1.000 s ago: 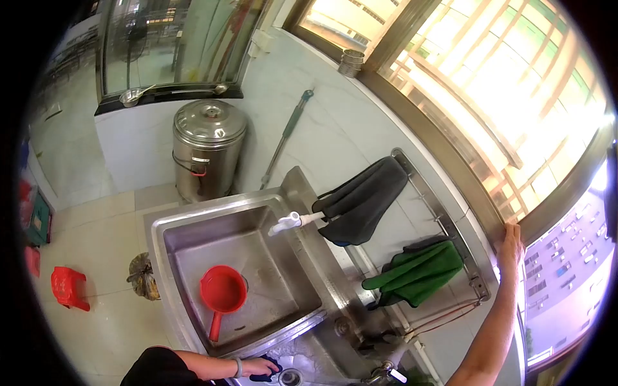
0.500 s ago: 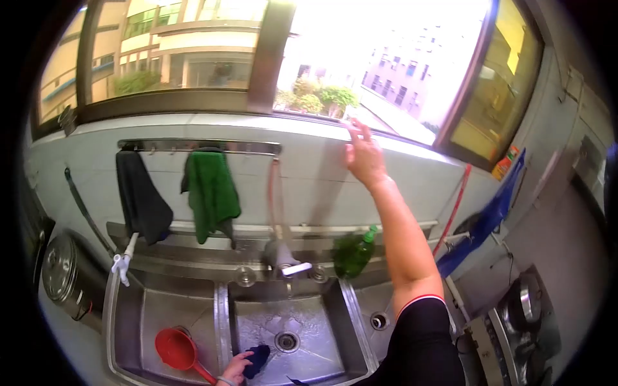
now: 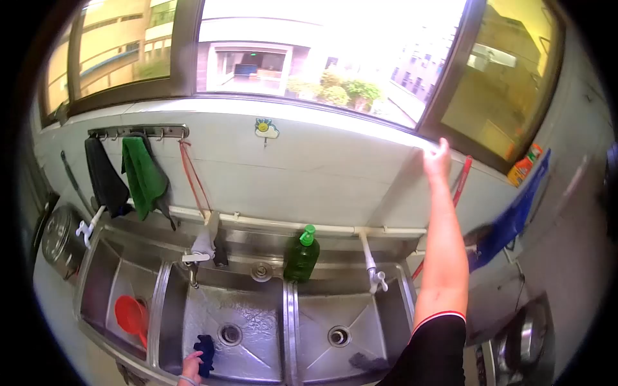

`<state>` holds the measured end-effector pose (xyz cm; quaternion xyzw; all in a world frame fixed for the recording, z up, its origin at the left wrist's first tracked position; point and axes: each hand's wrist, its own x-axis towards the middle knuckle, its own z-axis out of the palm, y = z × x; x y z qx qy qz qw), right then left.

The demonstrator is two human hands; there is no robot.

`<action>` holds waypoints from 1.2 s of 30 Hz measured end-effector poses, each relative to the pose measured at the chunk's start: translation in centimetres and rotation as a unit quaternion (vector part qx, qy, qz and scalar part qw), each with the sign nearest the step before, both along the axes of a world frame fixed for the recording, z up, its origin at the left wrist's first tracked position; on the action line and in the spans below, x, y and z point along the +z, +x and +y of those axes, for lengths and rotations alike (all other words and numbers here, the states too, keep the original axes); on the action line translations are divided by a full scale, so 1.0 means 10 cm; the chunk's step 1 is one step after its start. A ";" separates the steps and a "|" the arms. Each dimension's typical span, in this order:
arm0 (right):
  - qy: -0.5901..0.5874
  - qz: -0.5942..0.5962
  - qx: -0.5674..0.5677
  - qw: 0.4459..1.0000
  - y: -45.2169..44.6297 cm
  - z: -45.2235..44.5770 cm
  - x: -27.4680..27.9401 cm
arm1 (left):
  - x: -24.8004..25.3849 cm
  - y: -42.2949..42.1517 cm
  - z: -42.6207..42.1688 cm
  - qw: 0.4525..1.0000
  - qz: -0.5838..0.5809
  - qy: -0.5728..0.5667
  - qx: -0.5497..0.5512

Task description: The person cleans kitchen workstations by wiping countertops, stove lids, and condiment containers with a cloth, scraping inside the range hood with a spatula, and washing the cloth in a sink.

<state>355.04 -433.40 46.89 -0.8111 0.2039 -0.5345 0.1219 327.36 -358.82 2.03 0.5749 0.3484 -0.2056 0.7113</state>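
My left hand [image 3: 191, 368] is closed on a bunched dark blue cloth [image 3: 205, 354], low over the near left part of the wet middle sink basin [image 3: 257, 360]. My right hand [image 3: 438, 164] is raised at arm's length to the windowsill [image 3: 360, 125], near the lower corner of the right window pane's frame [image 3: 444, 77]. Its fingers look apart, partly washed out by bright light, and nothing shows in them. A red ladle-like scoop [image 3: 132, 315] lies in the left basin, beside my left hand's basin.
A tap [image 3: 195, 273] stands over the middle basin. A green pump bottle [image 3: 302, 256] is on the sink's back ledge. A white tap [image 3: 371, 270] and a dark rag [image 3: 367, 361] are at the right basin. Grey and green cloths [image 3: 144, 174] hang from a hook rail [image 3: 138, 131].
The view has turned right, showing more of the right basin. My right hand has moved right along the sill to the window frame's corner. My left hand still holds the blue cloth.
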 end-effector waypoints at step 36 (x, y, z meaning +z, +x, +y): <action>0.028 0.033 0.133 0.990 0.92 0.80 0.65 | -0.44 -0.38 -0.63 0.997 -0.002 0.046 0.059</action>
